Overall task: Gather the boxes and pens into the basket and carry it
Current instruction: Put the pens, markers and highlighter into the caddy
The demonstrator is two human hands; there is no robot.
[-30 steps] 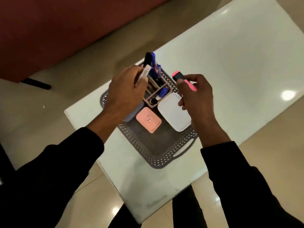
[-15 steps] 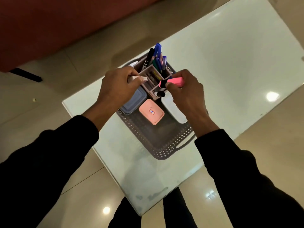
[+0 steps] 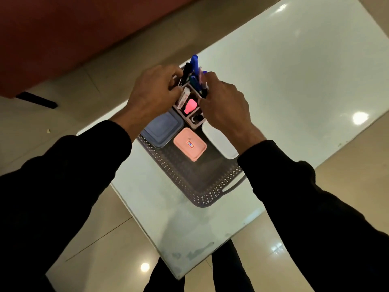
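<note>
The pink highlighter had just dropped from the right hand, fingers now curled empty, into the pen organizer at the basket's far end, while the left hand still pinched a white pen, leaving carrying ahead.

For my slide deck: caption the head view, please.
Both hands at the pen organizer in the grey basket, beside three lidded boxes.

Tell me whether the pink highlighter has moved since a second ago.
Yes. The pink highlighter went from above the basket down into the pen holder, beside the white box.
</note>
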